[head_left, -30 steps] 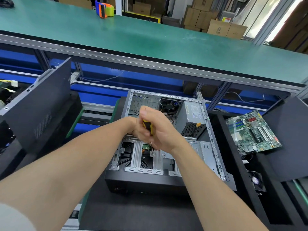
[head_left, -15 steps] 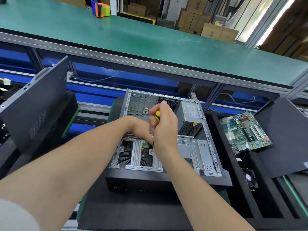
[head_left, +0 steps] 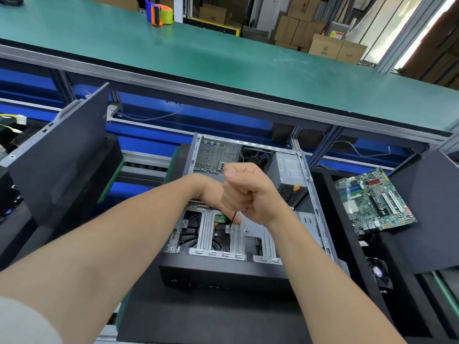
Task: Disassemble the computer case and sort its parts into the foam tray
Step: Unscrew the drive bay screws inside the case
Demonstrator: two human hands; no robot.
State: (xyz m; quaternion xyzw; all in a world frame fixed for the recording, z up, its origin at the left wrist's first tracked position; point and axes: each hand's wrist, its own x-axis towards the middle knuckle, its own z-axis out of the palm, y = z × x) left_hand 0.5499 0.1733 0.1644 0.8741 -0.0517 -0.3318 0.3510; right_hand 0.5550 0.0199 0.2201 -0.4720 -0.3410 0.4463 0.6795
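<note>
Steel shaft is all that shows of the screwdriver (head_left: 233, 218): its handle is buried in the right hand (head_left: 250, 192), which is fisted tight around it. The left hand (head_left: 207, 192) sits behind that fist, and I cannot tell how its fingers lie. The computer case (head_left: 223, 274) lies open between a leaning side panel (head_left: 62, 157) and the foam tray (head_left: 330, 219), which holds the motherboard (head_left: 372, 199).
</note>
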